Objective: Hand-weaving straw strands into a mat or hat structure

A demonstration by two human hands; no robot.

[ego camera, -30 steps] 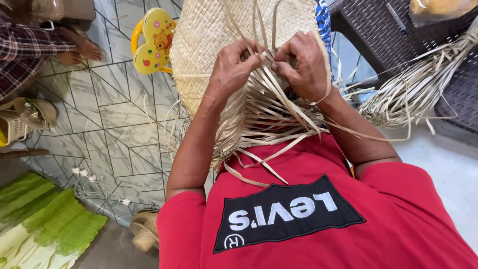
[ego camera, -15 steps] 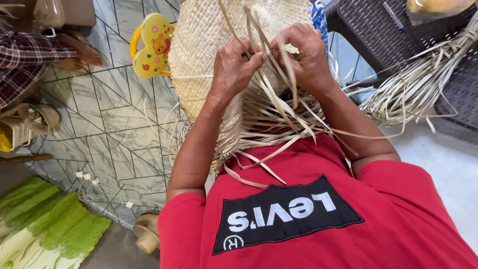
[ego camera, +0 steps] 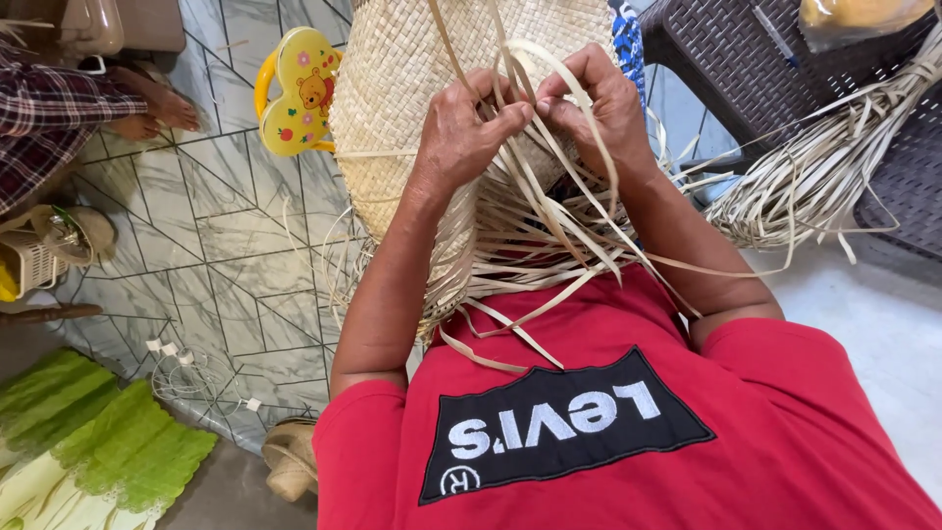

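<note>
Hands first: I count two of my own in the head view, both raised against one woven straw mat (ego camera: 412, 88) that hangs down over my lap and red shirt (ego camera: 628, 432). My left hand (ego camera: 461, 132) has its fingers (ego camera: 505, 113) closed together, pinching several loose pale straw strips (ego camera: 549, 226) where they leave the woven edge. My right hand (ego camera: 599, 103) meets it just beside, fingers curled and clamped on one strip that loops over the knuckles — the two sets of fingertips almost touch.

The unwoven strips are too many to count; they fan out below the hands, crossing my forearms and trailing onto the shirt.

One bundle of spare straw (ego camera: 814, 167) lies to my right, resting against one dark wicker chair (ego camera: 765, 59). One yellow heart-shaped plastic stool (ego camera: 294, 88) stands on the patterned tile floor (ego camera: 216, 255), just beside the mat's left edge. Farther left, one other person's plaid sleeve (ego camera: 54, 108) and a bare foot (ego camera: 162, 98) show — well apart from my hands. One green cloth (ego camera: 88, 442) lies at the lower left.
</note>
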